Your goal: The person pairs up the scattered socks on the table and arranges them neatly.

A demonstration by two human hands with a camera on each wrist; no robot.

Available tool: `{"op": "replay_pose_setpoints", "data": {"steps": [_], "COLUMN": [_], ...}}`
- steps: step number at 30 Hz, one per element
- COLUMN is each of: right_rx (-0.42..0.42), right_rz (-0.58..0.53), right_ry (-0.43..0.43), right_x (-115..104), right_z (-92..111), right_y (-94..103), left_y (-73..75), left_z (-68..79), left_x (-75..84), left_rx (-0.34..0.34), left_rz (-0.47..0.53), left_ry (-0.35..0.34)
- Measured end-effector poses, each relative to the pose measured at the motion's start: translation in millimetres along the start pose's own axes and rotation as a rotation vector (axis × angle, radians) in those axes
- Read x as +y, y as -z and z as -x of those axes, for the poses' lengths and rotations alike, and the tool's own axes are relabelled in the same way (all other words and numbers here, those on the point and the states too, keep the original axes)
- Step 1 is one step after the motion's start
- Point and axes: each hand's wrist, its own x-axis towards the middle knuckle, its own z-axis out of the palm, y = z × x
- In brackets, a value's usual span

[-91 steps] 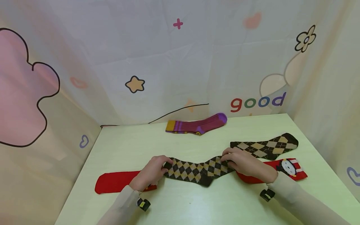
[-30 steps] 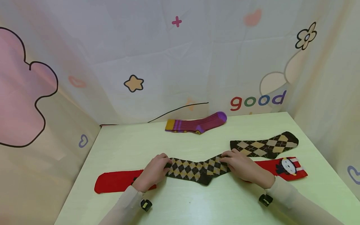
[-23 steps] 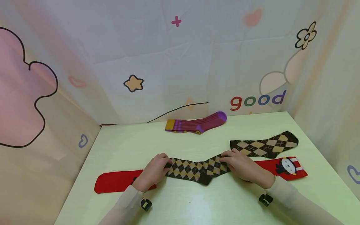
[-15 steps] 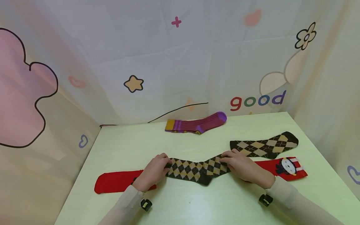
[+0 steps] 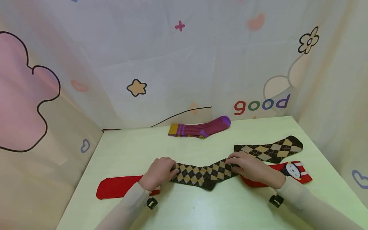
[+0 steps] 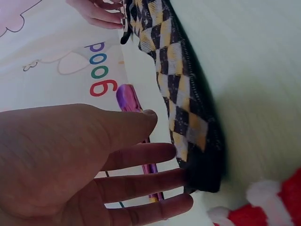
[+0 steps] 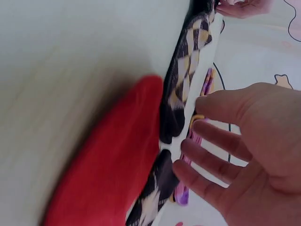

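A sock with black, grey and yellow diamonds (image 5: pixel 198 175) lies stretched out flat in the middle of the table, its dark heel toward the front. At its left end is my left hand (image 5: pixel 159 174). In the left wrist view that hand's fingers are nearly straight, the thumb apart, with fingertips (image 6: pixel 181 202) right at the dark cuff. My right hand (image 5: pixel 248 166) is over the right end. Seen from the right wrist, its fingers are spread and loosely bent beside the sock's dark toe (image 7: pixel 173 125), with nothing between them and the thumb.
A red sock (image 5: pixel 118 187) lies left, partly under my left forearm. Another red sock (image 5: pixel 293 171) with a white face and stripes lies right, partly behind my right hand. Behind it is a larger argyle sock (image 5: pixel 273 150). A maroon and purple sock (image 5: pixel 201 128) lies by the curtain.
Both hands have loosened and lifted a little from the ends of the diamond sock, the left thumb now spread away. The sock stays in place. The head view has shifted slightly.
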Motion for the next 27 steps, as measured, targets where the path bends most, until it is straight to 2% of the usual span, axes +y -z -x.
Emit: {"op": "replay_pose_setpoints", "data": {"steps": [4,8,12,18,22,27], "right_rx": [0.062,0.108,0.116,0.138,0.114,0.104], "right_rz": [0.041,0.061,0.066,0.087,0.095,0.107], "right_ry": [0.015,-0.019,-0.072,-0.093,-0.118,-0.164], "right_x": [8,17,28,44,53,62], "right_z": [4,9,16,23,27,34], "right_y": [7.3,15.0,23.8,36.6,44.4,53.4], "left_y": [4.6,7.2,7.1,7.7,7.2,0.2], "left_z": [-5.1,-17.0,-31.3,-54.2,-69.7,-85.2], "left_x": [6.4,16.0,28.1,52.7,69.9,86.6], "left_rx": [0.03,0.038,0.043,0.023,0.009,0.023], "left_rz": [0.017,0.037,0.058,0.087,0.083,0.073], "left_ry": [-0.012,-0.027,-0.058,-0.084,-0.102,-0.117]}}
